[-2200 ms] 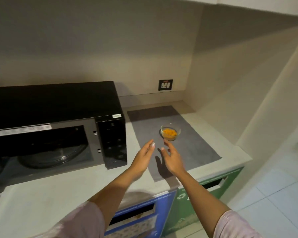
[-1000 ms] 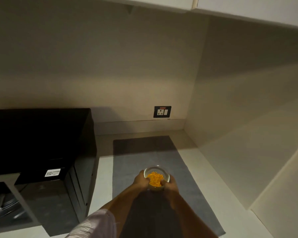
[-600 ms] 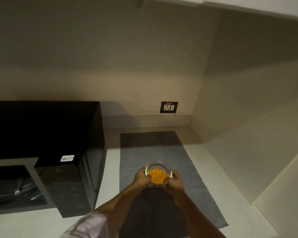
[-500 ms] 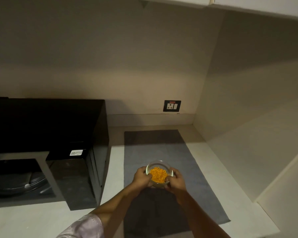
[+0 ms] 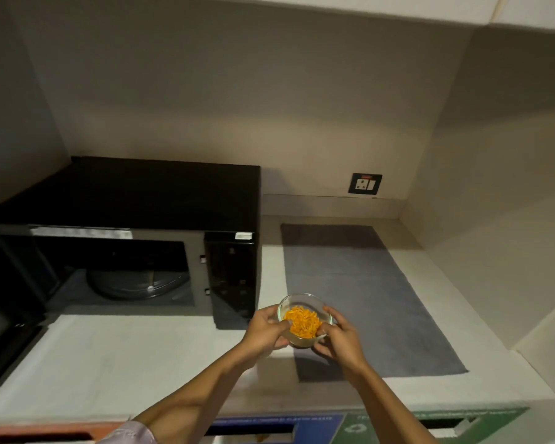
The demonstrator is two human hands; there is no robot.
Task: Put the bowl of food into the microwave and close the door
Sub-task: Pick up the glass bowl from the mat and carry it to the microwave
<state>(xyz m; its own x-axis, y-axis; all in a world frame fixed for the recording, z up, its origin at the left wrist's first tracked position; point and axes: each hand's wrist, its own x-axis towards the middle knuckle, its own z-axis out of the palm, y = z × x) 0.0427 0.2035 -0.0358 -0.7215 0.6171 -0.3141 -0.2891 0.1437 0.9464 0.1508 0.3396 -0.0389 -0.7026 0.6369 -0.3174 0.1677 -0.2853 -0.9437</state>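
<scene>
Bowl (image 5: 304,318) of orange food, both hands' grip, microwave (image 5: 125,251) open

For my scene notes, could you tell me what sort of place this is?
Probably a shared pantry or office kitchenette: a black microwave on a pale counter, a wall socket, and labelled recycling bins under the counter.

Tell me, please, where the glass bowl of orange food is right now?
In the head view, the glass bowl is held between the left hand and right hand, over the grey mat's left edge, just right of the open microwave.
</scene>
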